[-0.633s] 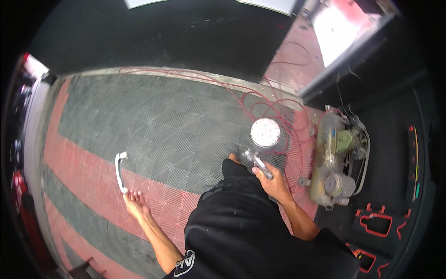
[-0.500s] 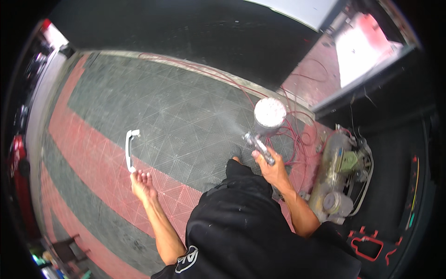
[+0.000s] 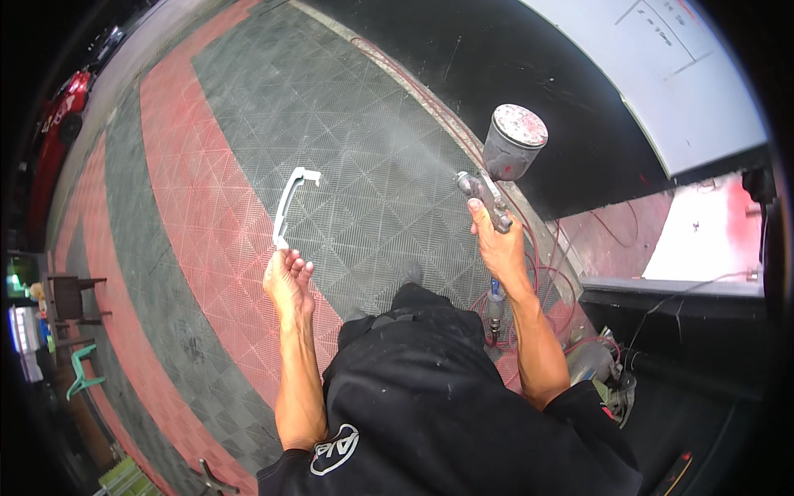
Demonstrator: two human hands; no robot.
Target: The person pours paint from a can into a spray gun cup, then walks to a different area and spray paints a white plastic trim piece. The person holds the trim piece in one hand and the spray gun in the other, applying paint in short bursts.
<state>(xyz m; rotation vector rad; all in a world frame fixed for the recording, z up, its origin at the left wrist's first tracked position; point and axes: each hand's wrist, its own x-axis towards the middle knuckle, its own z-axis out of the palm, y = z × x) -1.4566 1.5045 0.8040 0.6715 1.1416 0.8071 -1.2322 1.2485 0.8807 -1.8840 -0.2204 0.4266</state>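
Both higher now: your left hand (image 3: pixel 289 283) pinches a pale handle (image 3: pixel 286 207), right hand (image 3: pixel 502 248) grips the spray gun (image 3: pixel 508 159); spraying underway, coverage unclear.

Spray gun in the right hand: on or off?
On: pale mist shows left of the nozzle of the spray gun.

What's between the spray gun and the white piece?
Nothing solid: in the head view, faint mist near the spray gun, grey floor tiles beyond, toward the white piece.
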